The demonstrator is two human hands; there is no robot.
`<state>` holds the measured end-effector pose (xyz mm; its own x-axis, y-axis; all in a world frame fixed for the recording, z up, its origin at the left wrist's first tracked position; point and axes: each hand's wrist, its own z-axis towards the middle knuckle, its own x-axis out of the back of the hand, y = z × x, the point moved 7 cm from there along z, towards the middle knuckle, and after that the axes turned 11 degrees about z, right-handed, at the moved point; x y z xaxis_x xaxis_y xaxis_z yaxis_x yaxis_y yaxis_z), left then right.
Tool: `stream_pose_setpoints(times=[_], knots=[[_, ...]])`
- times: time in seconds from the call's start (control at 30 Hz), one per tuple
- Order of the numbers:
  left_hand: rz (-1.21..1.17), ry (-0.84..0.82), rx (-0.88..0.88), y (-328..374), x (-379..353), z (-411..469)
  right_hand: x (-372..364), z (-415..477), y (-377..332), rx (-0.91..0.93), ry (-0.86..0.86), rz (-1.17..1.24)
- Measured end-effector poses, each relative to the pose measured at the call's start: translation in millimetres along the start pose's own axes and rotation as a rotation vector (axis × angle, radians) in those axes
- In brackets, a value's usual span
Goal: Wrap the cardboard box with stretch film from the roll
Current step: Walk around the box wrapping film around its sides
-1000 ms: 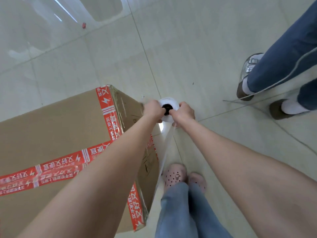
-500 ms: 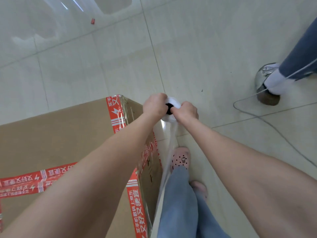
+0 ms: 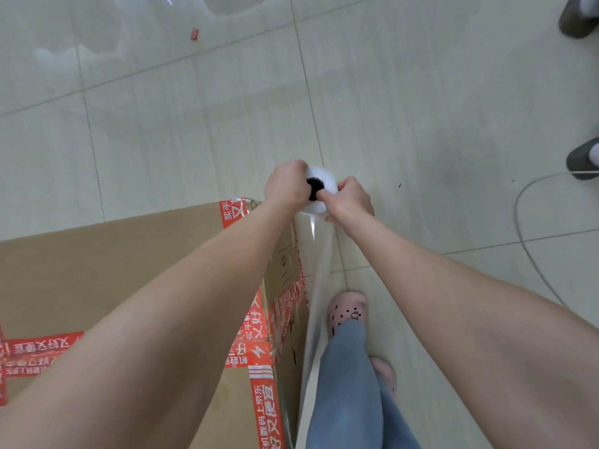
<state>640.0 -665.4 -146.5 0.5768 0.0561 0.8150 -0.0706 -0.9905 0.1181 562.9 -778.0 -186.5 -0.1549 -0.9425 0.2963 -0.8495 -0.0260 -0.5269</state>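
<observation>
At the box's far corner, head view: left hand [image 3: 287, 184] and right hand [image 3: 348, 200] both curl round the white stretch-film roll [image 3: 321, 179], at 1 o'clock of the brown red-taped cardboard box [image 3: 113, 270]. Clear film [image 3: 319, 270] runs along the 3 o'clock side; wrapping appears partway, top face bare.

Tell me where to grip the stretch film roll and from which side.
Grip the stretch film roll at its top end, from both sides, as the left hand and right hand do: it stands upright and its film leaves lower down, toward the cardboard box.
</observation>
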Motion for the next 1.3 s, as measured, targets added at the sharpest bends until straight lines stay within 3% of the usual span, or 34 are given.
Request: stream_pose_setpoints(times=[0.1, 0.47, 1.03, 1.3], knots=[[0.006, 0.014, -0.026, 3, 9, 10, 1, 7, -19, 0.071, 0.011, -0.107], [0.122, 0.015, -0.052, -21, 45, 43, -38, 28, -68, 0.145, -0.080, 0.047], [-0.038, 0.008, 0.225, -112, 61, 68, -117, 43, -122, 0.117, -0.298, -0.189], [-0.199, 0.026, 0.422, -124, 62, 64, -124, 46, -129, -0.032, -0.346, -0.199]])
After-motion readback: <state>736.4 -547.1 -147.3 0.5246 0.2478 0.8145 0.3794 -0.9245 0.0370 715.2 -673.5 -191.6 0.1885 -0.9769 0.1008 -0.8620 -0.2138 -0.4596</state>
